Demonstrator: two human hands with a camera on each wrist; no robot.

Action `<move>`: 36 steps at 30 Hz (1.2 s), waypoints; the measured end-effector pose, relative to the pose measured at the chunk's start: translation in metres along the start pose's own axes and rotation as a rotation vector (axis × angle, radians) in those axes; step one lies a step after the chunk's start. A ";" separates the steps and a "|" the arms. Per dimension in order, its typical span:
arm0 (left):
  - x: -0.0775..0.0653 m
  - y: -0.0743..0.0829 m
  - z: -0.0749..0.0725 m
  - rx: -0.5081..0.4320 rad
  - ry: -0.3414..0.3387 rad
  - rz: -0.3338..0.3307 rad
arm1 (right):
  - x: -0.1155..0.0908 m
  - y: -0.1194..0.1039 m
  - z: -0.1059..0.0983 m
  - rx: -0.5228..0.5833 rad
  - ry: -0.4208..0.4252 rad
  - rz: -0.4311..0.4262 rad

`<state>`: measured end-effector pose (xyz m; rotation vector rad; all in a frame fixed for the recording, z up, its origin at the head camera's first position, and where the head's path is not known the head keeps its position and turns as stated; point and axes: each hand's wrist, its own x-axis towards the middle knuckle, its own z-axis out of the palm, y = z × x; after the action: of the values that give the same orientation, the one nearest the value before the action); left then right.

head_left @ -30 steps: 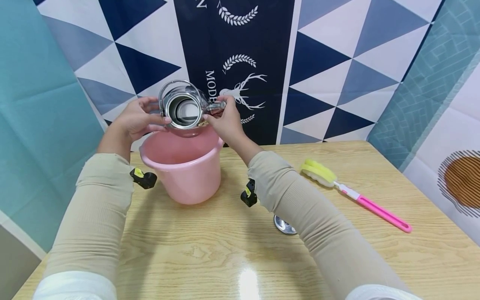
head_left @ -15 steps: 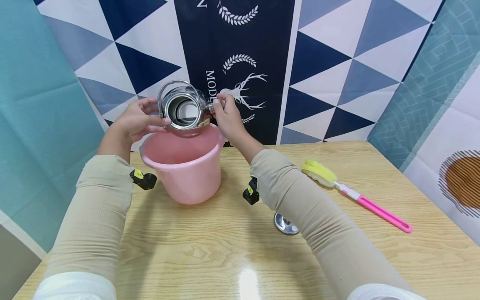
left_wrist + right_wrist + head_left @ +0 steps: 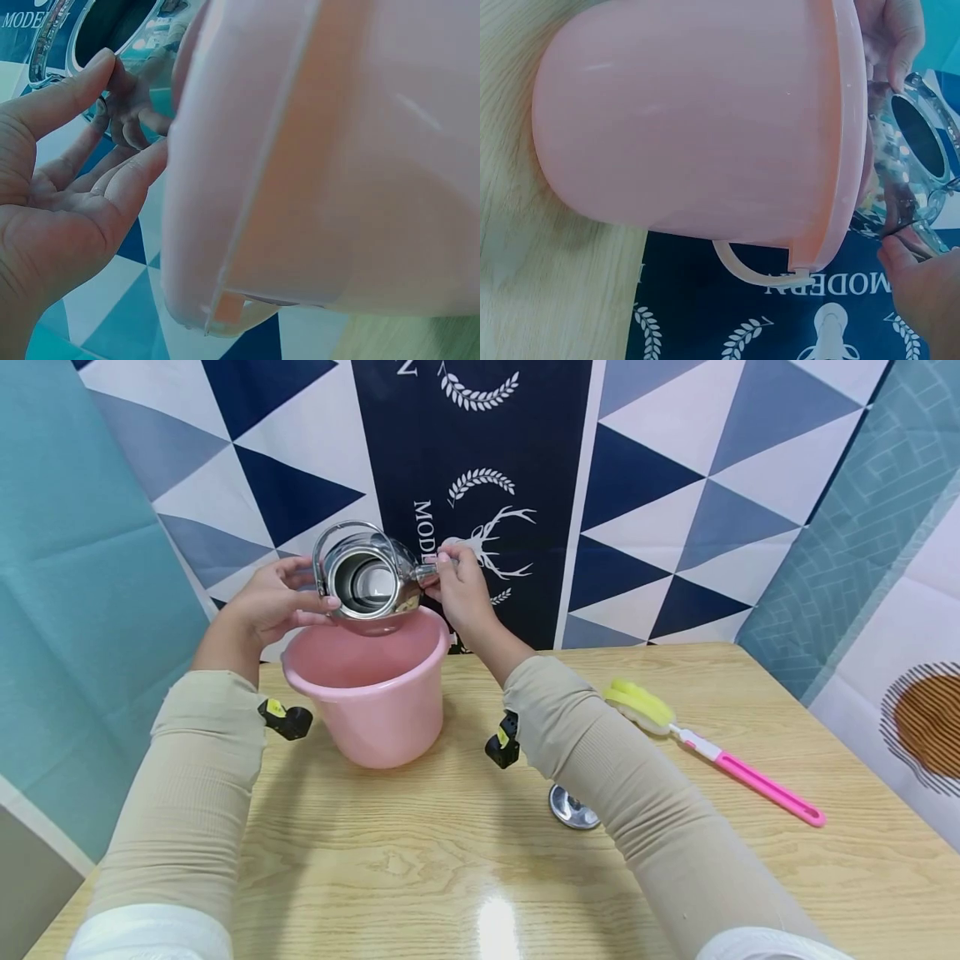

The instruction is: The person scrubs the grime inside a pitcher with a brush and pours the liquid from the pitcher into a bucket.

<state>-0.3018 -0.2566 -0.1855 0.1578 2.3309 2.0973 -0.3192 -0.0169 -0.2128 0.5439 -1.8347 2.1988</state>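
A shiny steel teapot (image 3: 405, 597) without its lid is held above the pink bucket (image 3: 386, 727). It is tilted so that its round mouth faces me, and its hoop handle stands up over the mouth. My left hand (image 3: 273, 597) grips the teapot's left side, thumb near the rim. On the right, my right hand (image 3: 461, 593) pinches the spout, with its thumb and fingertips around it. The left wrist view shows the left hand (image 3: 82, 172) beside the bucket's wall, its fingers mirrored in the metal. The right wrist view shows the right hand (image 3: 922, 281) at the spout.
A round metal lid (image 3: 572, 808) lies on the wooden table (image 3: 405, 868), partly hidden by the right sleeve. To the right is a sponge brush (image 3: 641, 703) with a yellow head and pink handle. A patterned wall (image 3: 637, 502) stands close behind the bucket.
My right hand has shifted slightly along the spout and changed its grasp, its fingers now higher. The teapot and left hand have barely moved.
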 end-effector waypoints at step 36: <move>-0.002 0.007 0.007 0.053 0.029 0.055 | 0.007 -0.006 -0.012 -0.016 -0.039 -0.062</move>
<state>-0.2989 -0.2489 -0.1795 0.1946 2.4280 2.0762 -0.3247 -0.0045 -0.2063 0.6362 -1.8275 2.1461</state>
